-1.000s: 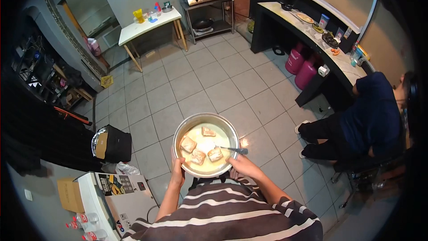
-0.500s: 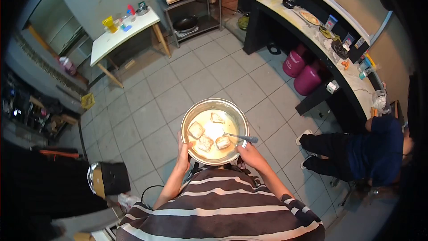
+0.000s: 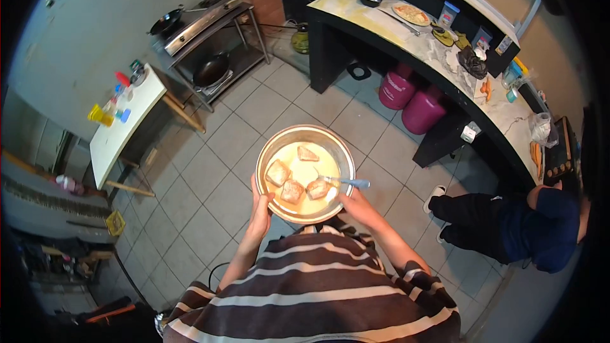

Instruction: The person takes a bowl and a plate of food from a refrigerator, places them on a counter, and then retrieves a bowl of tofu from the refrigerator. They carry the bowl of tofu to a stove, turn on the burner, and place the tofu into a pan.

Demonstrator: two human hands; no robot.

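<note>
I carry a round metal bowl [image 3: 274, 149] in front of my chest. It holds pale yellow liquid with several soaked bread pieces [image 3: 292, 190] floating in it. A spoon [image 3: 346, 183] with a light blue handle rests on the bowl's right rim. My left hand [image 3: 259, 206] grips the near left rim. On the near right rim my right hand [image 3: 357, 204] holds the bowl, just below the spoon handle.
A seated person in dark blue [image 3: 540, 228] is at the right. A long counter [image 3: 438, 38] with dishes runs along the back right, two pink gas cylinders [image 3: 410, 98] under it. A stove stand with pans [image 3: 197, 22] and a white table [image 3: 124, 124] stand at the left.
The view has swung to the right: the stove and white table slid left and the counter came nearer the centre. Both hands keep the bowl in the same grip.
</note>
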